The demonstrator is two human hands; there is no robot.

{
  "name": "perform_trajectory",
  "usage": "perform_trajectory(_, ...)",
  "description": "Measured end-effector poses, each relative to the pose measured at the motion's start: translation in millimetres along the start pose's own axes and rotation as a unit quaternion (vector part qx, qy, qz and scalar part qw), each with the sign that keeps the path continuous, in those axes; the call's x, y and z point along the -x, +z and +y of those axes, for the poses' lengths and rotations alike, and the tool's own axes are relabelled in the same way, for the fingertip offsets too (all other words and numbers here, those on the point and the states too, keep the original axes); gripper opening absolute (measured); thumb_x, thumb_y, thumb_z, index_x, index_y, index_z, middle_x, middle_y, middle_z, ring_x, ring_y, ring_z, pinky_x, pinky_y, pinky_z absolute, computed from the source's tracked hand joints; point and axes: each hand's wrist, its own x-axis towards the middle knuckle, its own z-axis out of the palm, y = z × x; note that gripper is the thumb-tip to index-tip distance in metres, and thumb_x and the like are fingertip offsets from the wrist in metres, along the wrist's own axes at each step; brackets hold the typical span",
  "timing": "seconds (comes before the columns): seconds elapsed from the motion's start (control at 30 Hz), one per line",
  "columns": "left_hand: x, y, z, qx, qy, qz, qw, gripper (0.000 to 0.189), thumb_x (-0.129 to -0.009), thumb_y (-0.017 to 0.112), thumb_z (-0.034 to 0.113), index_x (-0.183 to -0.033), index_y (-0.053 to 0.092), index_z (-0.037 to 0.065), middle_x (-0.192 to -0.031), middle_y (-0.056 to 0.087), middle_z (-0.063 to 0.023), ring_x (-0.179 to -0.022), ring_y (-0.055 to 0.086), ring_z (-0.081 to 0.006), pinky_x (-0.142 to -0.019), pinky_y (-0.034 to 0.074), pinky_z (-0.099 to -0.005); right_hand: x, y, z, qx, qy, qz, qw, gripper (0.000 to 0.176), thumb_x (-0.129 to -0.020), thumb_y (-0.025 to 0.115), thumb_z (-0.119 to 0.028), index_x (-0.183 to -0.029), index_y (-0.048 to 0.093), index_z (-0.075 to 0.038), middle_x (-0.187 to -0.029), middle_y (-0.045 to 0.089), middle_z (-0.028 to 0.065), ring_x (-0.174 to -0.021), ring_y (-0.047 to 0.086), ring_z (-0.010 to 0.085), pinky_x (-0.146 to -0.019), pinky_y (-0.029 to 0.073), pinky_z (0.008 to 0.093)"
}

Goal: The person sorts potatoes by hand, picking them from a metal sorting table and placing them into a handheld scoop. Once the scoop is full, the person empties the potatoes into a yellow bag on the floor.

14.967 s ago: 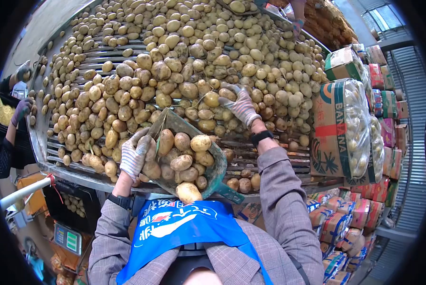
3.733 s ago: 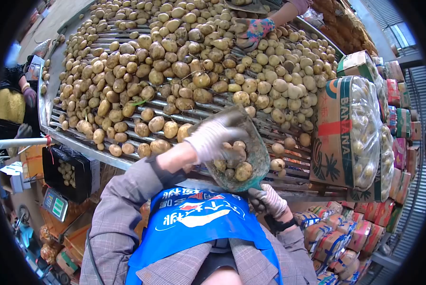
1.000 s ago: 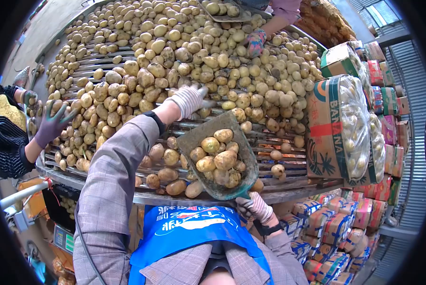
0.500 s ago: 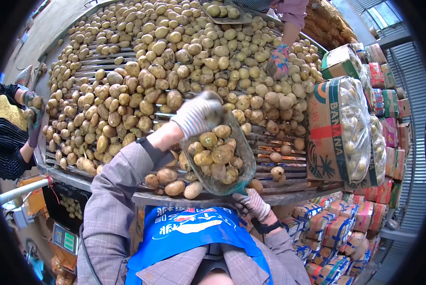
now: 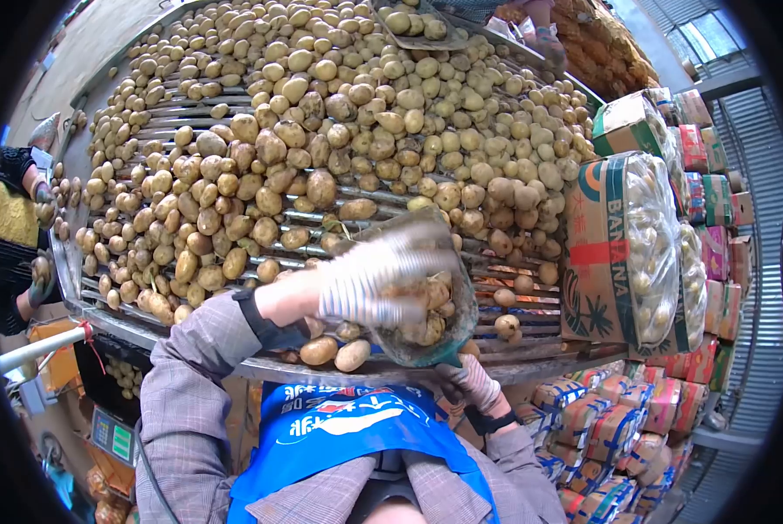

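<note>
My left hand (image 5: 374,279), in a striped white glove, is smeared by motion over the scoop; what its fingers hold, if anything, cannot be made out. Beneath it lies a green-rimmed scoop (image 5: 464,301) with potatoes (image 5: 439,301) in it, partly hidden by that hand. Gloved too, my right hand (image 5: 470,381) grips the scoop's handle at the front edge of the slatted table (image 5: 540,371). Many loose potatoes (image 5: 208,218) spread over the slats beyond and to the left of the scoop.
A banana carton (image 5: 596,253) with bagged potatoes stands at the table's right end. Stacked cartons (image 5: 583,415) fill the lower right. Another scoop (image 5: 417,35) rests at the far side. Co-workers' gloved hands (image 5: 42,266) show at the left and far right. A scale (image 5: 113,437) sits lower left.
My left hand has moved down and right across the scoop. Some potatoes at the scoop's left have shifted. The far co-worker's hand has drawn back from the potatoes.
</note>
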Motion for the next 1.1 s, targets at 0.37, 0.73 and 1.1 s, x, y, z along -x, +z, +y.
perform_trajectory(0.37,-68.0,-17.0,-143.6,-0.425,-0.335,-0.087,0.837,0.071,-0.071,0.08,0.027,-0.136,0.05,0.025,-0.147,0.035,-0.0206,-0.132,0.041,-0.0438,-0.098,0.048,-0.05,5.2,2.0,3.6,-0.027,0.028,0.002,0.999,0.024,-0.087,0.068,-0.028,-0.082,0.062,-0.006,-0.057,0.048,-0.0014,-0.042,0.04,0.0071,-0.04,0.029,0.0219)
perform_trajectory(0.73,-54.0,-19.2,-162.7,-0.342,-0.361,-0.066,0.865,0.059,-0.067,0.083,0.022,-0.121,0.061,0.011,-0.124,0.051,-0.0239,-0.108,0.057,-0.043,-0.092,0.049,-0.0465,9.9,-0.3,8.4,-0.049,0.041,0.007,0.998,0.025,-0.087,0.07,-0.031,-0.077,0.058,-0.012,-0.059,0.049,-0.0035,-0.045,0.042,0.0065,-0.041,0.03,0.0216)
perform_trajectory(1.1,22.3,38.6,12.7,-0.077,-0.239,0.075,0.965,0.05,-0.068,0.08,0.035,-0.111,0.066,0.013,-0.121,0.058,-0.0123,-0.112,0.055,-0.0344,-0.097,0.046,-0.0426,34.1,-2.8,-4.4,0.093,0.043,0.018,0.995,0.032,-0.087,0.069,-0.038,-0.078,0.062,-0.008,-0.057,0.055,-0.0004,-0.044,0.048,0.0085,-0.041,0.033,0.0233)
